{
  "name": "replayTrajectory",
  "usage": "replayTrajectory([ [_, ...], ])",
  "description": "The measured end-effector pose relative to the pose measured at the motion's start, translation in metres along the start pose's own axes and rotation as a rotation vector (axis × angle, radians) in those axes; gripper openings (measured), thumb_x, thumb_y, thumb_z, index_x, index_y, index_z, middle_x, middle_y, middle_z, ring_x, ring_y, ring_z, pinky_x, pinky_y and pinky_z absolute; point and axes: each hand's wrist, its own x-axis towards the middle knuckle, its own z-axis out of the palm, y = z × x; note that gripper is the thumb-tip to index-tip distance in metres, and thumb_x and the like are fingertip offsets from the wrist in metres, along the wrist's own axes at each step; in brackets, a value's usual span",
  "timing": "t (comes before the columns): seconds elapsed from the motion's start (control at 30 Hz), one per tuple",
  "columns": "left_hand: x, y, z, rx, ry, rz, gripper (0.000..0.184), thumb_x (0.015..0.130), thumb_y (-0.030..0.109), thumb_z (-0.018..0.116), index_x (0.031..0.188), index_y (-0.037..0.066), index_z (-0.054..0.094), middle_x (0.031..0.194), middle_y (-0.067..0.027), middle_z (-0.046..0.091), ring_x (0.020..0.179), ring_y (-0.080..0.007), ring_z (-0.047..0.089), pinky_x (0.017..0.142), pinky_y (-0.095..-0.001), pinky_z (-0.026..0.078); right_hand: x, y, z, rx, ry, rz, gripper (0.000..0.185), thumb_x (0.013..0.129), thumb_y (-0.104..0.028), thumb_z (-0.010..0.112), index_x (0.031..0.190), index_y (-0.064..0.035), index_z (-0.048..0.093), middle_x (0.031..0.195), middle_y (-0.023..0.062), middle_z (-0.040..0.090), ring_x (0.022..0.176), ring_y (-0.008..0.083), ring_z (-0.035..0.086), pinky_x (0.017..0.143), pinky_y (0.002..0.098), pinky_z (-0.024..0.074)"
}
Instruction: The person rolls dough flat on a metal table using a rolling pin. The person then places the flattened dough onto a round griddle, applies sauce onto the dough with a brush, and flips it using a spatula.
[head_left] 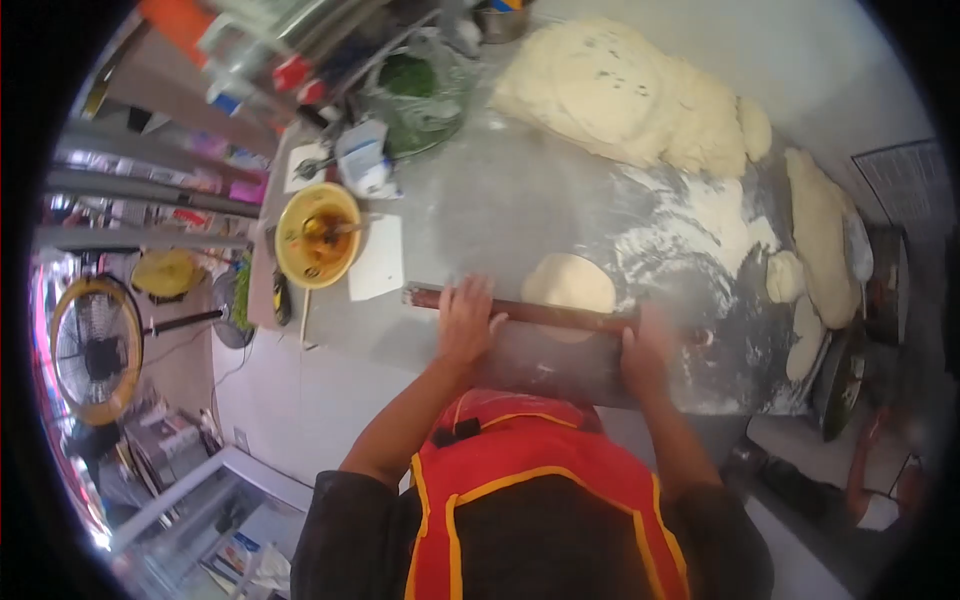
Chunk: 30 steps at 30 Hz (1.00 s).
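A dark red rolling pin (555, 314) lies across a flat round piece of dough (568, 283) near the table's front edge. My left hand (467, 318) rests on the pin's left part, its fingers spread over the wood. On the right part of the pin is my right hand (648, 345), blurred, so its fingers cannot be made out. White flour (700, 225) is scattered on the grey table (500, 210) to the right of the dough. A large mass of dough (620, 95) sits at the back.
At the left stand a yellow bowl (317, 235) of amber liquid and a bag of chopped greens (408, 78). Long dough pieces (822, 235) lie at the right edge, beside a dark pan (842, 385). A fan (98, 350) is far left; another person's arm (868, 455) shows lower right.
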Motion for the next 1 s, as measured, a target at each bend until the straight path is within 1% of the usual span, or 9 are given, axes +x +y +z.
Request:
replayTrajectory([
  [0.37,0.223,-0.017,-0.001,-0.024,0.081,0.1,0.056,0.091,0.036,0.052,0.131,-0.002,0.044,0.14,-0.0227,0.04,0.132,-0.037,0.035,0.109,-0.0515,0.025,0.199,0.023,0.009,-0.218,0.321,-0.012,0.054,0.099,-0.036,0.037,0.143,-0.0052,0.033,0.149,0.0138,0.032,0.141,0.0292,0.024,0.114,0.0537,0.0127],
  [0.5,0.148,-0.018,0.014,0.096,0.12,0.088,0.066,0.091,0.046,0.046,0.131,-0.005,0.044,0.141,-0.0233,0.041,0.134,-0.0355,0.035,0.112,-0.0534,0.019,0.125,0.02,0.012,-0.149,0.037,-0.039,0.056,0.097,-0.031,0.041,0.144,-0.0029,0.031,0.15,0.0206,0.029,0.14,0.0357,0.024,0.114,0.0502,0.0155],
  [0.57,0.087,-0.023,0.022,0.028,-0.125,-0.01,0.068,0.083,0.046,0.057,0.128,-0.004,0.047,0.14,-0.0235,0.042,0.125,-0.0374,0.043,0.109,-0.0543,0.025,0.056,0.035,0.041,-0.091,0.077,-0.199,0.061,0.093,-0.027,0.05,0.142,0.0038,0.031,0.147,0.0252,0.032,0.137,0.0399,0.028,0.113,0.0501,0.0171],
  [0.63,0.048,-0.008,-0.025,-0.195,-0.394,-0.111,0.048,0.084,0.032,0.059,0.121,0.002,0.052,0.123,-0.0201,0.053,0.119,-0.035,0.047,0.105,-0.0494,0.032,0.009,0.005,0.017,0.078,-0.022,-0.062,0.06,0.086,-0.017,0.06,0.136,0.0074,0.039,0.138,0.0305,0.039,0.131,0.0426,0.036,0.111,0.0525,0.0214],
  [0.67,0.021,-0.018,0.007,-0.032,0.169,0.152,0.035,0.084,0.023,0.056,0.114,0.006,0.054,0.114,-0.0181,0.055,0.113,-0.0335,0.05,0.101,-0.0482,0.035,0.007,-0.017,-0.003,0.097,-0.015,-0.042,0.052,0.085,-0.015,0.06,0.129,0.0078,0.045,0.128,0.0283,0.048,0.122,0.0401,0.044,0.104,0.0501,0.0301],
  [0.7,0.014,-0.037,0.043,-0.091,0.188,0.226,0.031,0.083,0.02,0.056,0.11,0.006,0.056,0.11,-0.0173,0.056,0.11,-0.033,0.051,0.098,-0.0474,0.037,0.006,-0.036,-0.02,0.117,-0.008,-0.021,0.044,0.085,-0.014,0.06,0.121,0.0082,0.051,0.117,0.0261,0.056,0.112,0.0377,0.053,0.097,0.0477,0.0389],
  [0.83,0.033,-0.039,0.04,-0.134,0.057,0.27,0.016,0.075,0.013,0.058,0.089,0.007,0.062,0.091,-0.0136,0.06,0.092,-0.0311,0.058,0.082,-0.0438,0.045,0.096,-0.007,0.046,0.726,0.046,-0.114,0.036,0.083,-0.014,0.06,0.112,0.0077,0.055,0.102,0.0196,0.06,0.097,0.0272,0.059,0.082,0.04,0.047],
  [0.93,0.025,-0.01,0.016,-0.138,-0.044,0.207,0.017,0.075,0.012,0.06,0.09,0.006,0.059,0.09,-0.0105,0.058,0.094,-0.0285,0.057,0.083,-0.0409,0.045,0.168,-0.019,0.037,0.564,-0.475,0.105,0.035,0.078,-0.015,0.066,0.103,0.0087,0.06,0.085,0.0151,0.064,0.076,0.0204,0.061,0.065,0.0363,0.0501],
  [1.0,0.013,-0.003,0.0,-0.156,-0.047,0.193,0.018,0.075,0.013,0.061,0.092,0.007,0.058,0.091,-0.0093,0.057,0.095,-0.0268,0.057,0.083,-0.0394,0.044,0.19,-0.043,0.038,0.428,-0.608,-0.064,0.037,0.075,-0.02,0.071,0.099,0.0062,0.063,0.083,0.0144,0.065,0.072,0.0214,0.061,0.064,0.0367,0.0502],
])
